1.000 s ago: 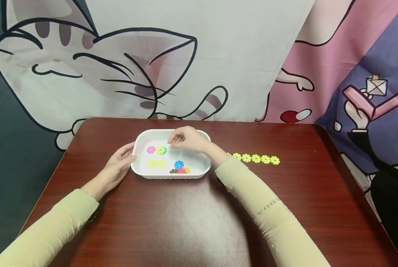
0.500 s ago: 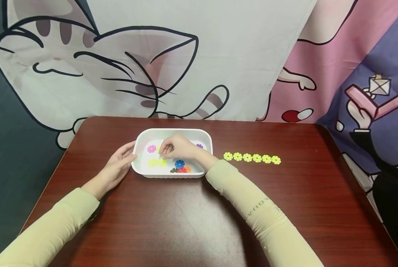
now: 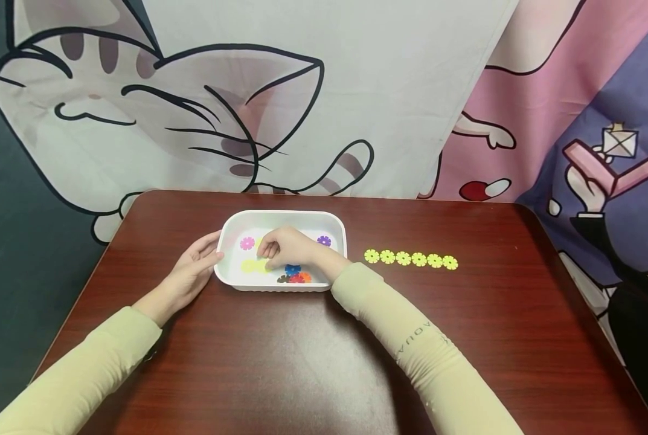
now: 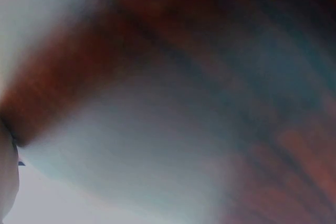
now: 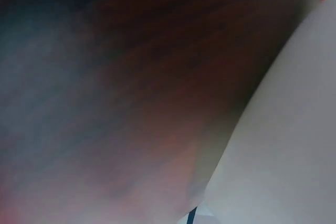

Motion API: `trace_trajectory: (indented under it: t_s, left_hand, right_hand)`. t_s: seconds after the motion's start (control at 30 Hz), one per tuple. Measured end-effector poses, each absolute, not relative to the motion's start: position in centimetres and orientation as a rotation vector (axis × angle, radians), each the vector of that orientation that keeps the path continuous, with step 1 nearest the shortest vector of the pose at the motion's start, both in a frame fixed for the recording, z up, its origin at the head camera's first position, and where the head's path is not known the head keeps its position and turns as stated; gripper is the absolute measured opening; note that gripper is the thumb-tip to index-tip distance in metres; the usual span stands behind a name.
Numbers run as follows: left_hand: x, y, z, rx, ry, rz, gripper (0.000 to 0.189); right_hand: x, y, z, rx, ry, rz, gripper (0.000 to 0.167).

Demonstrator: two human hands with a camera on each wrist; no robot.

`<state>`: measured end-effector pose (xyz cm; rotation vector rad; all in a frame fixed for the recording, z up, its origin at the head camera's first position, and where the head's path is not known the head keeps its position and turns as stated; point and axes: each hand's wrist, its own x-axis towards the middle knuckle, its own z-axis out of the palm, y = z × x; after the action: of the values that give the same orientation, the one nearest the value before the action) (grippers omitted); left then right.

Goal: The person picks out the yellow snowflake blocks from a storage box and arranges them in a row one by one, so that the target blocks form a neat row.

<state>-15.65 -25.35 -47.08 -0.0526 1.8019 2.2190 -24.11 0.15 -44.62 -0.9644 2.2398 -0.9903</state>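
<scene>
My left hand [image 3: 190, 270] holds the left end of a white tray [image 3: 280, 288], its thumb at the rim and its other fingertips partly hidden by the tray. Inside the tray, my right hand [image 3: 288, 246] has curled fingers, with fingertips down at a pair of yellow flower-shaped pieces [image 3: 250, 266]. Whether they pinch one is too small to tell. A pink flower piece [image 3: 247, 243] lies to the left. Near the right wrist are a blue piece [image 3: 292, 269], a red piece [image 3: 297, 278] and a purple piece [image 3: 324, 240]. Both wrist views are mostly blurred.
Several yellow flower pieces [image 3: 403, 258] form a straight row on the brown table [image 3: 280, 356], right of the tray. Dark and orange flower pieces lie beside the red one at the tray's front wall. A cat-patterned cloth [image 3: 400, 96] hangs behind the table.
My right hand has moved left and toward the front inside the tray, down to the yellow pieces. The purple piece has come into sight behind it. My left hand stays at the tray.
</scene>
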Motion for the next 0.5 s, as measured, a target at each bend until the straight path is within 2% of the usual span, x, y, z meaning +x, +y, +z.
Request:
trace_trajectory:
  t_s: [0.5]
  left_hand:
    - [-15.57, -25.33, -47.04, -0.055, 1.808, 2.213, 0.057]
  right_hand:
    - [-23.88, -0.07, -44.9, -1.048, 2.308, -0.874, 0.023]
